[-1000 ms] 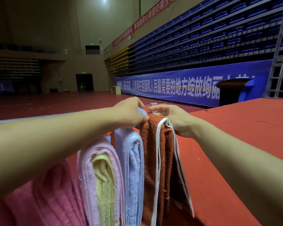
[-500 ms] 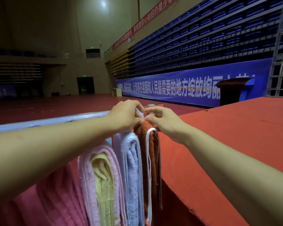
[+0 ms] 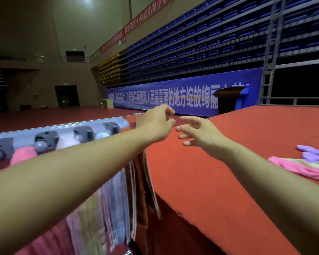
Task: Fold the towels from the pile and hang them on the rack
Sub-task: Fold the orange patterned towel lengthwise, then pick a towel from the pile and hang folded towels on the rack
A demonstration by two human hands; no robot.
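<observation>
A silver rack (image 3: 63, 128) with grey clips runs along the left. Several folded towels hang from it, partly hidden under my left forearm: pink (image 3: 23, 153), pale lilac (image 3: 116, 192) and a rust-orange towel with white trim (image 3: 142, 190) at the right end. My left hand (image 3: 157, 124) hovers just above that end, fingers loosely curled around nothing. My right hand (image 3: 199, 134) is beside it over the red table, fingers spread, empty. The pile of towels (image 3: 306, 163), pink, green and purple, lies at the far right on the table.
The red-covered table (image 3: 219, 181) fills the right half, its edge dropping beside the rack. Beyond lie a red hall floor, a blue banner, a dark lectern (image 3: 228, 100) and tiers of blue seats.
Both hands have let go of the rust-orange towel and lifted off the rack, moving right. The view has swung right, bringing the rack clips and the towel pile into sight.
</observation>
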